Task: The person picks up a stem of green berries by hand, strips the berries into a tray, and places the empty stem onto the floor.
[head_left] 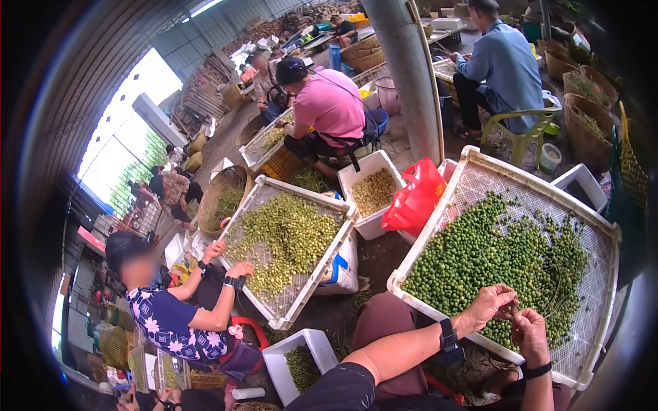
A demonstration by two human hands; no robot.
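Both hands are held close together over the near edge of a white mesh tray [452, 198]. My left hand [488, 307], with a dark watch on the wrist, has thumb and fingers pinched together. My right hand [531, 335], wearing a dark wristband, is also pinched, its fingertips almost meeting the left ones. What lies between the fingertips is too small to make out; it may be a thin stem. Below and beyond them, small round green fruits [459, 253] are heaped on the mesh. Thin stems [562, 264] lie among the fruits on the right side.
To the left, a person in a flowered top [171, 315] reaches over another mesh tray [319, 198] of paler fruits. White foam boxes [277, 356] and a red plastic bag [415, 198] stand between trays. A metal post [408, 82] rises ahead; several other people sit at trays beyond.
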